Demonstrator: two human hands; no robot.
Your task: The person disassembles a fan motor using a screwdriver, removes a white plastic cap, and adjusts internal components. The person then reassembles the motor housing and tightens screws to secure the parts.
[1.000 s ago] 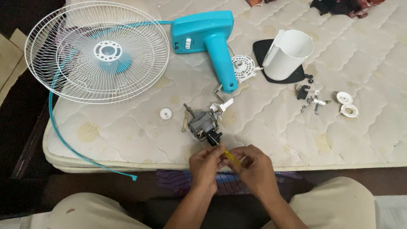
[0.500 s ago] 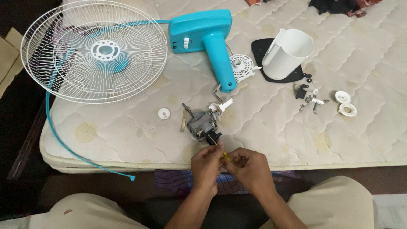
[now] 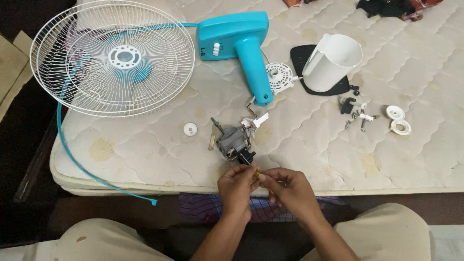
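Note:
My left hand (image 3: 236, 187) and my right hand (image 3: 288, 188) meet at the mattress's near edge, fingertips pinched together on a small yellow piece (image 3: 257, 172) between them. Just beyond the fingers lies a grey metal fan motor (image 3: 233, 142) with a black part and white connector attached. What exactly the yellow piece is, I cannot tell; most of it is hidden by my fingers.
On the mattress (image 3: 159, 145): a white wire fan grille (image 3: 113, 58) with blue blade beneath, a blue fan stand (image 3: 239, 41), a white round cap (image 3: 190, 129), a white housing (image 3: 332, 62) on a black plate, loose screws (image 3: 357, 116), two white rings (image 3: 397, 120). A blue rim strip (image 3: 87, 169) hangs off the edge.
My hands have stayed together at the mattress edge, fingers shifting slightly on the yellow piece. The camera view has drifted a little; nothing on the mattress has moved.

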